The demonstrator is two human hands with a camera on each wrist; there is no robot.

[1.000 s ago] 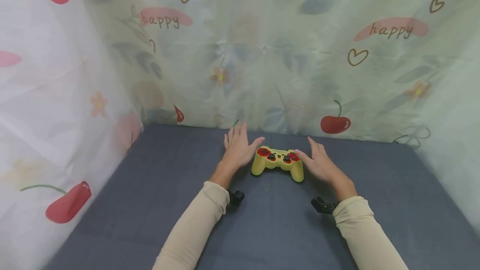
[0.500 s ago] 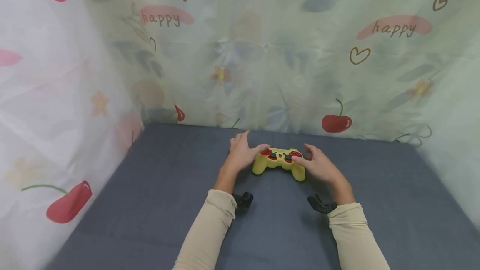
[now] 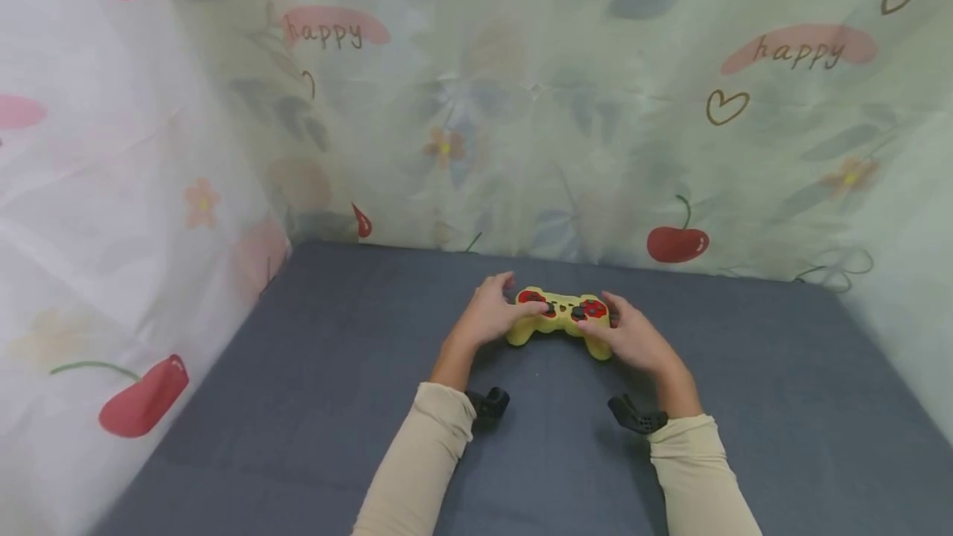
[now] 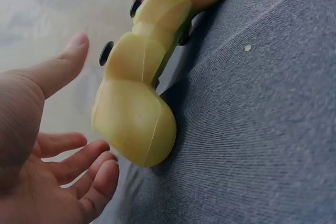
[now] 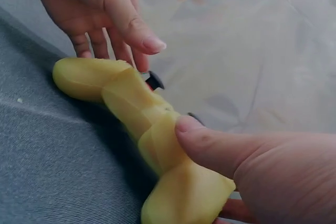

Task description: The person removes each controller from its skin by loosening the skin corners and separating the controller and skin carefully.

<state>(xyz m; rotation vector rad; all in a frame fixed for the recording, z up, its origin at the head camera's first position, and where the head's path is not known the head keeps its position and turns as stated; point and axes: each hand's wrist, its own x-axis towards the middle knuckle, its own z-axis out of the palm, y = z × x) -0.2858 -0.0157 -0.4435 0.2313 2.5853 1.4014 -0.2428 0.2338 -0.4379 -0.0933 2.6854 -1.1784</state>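
A yellow game controller (image 3: 563, 321) with red button areas and black thumbsticks lies on the dark grey cloth. My left hand (image 3: 487, 313) is around its left end. In the left wrist view, the left thumb hovers apart from the controller (image 4: 136, 103), and the loosely bent fingers are beside its rounded grip. My right hand (image 3: 639, 337) holds the right end. The right wrist view has the right thumb (image 5: 210, 148) resting on the controller's near face by a thumbstick, with the other fingers mostly hidden behind it.
Dark grey cloth (image 3: 335, 404) covers the table. A printed curtain (image 3: 521, 164) with cherries and hearts stands close behind the controller, and another curtain side (image 3: 134, 271) bounds the left. Black wrist devices (image 3: 636, 414) protrude inward from both wrists.
Both hands have closed in on the controller from its sides. The left thumb has moved right over it, and the right thumb has come down onto it. The controller stays on the cloth.
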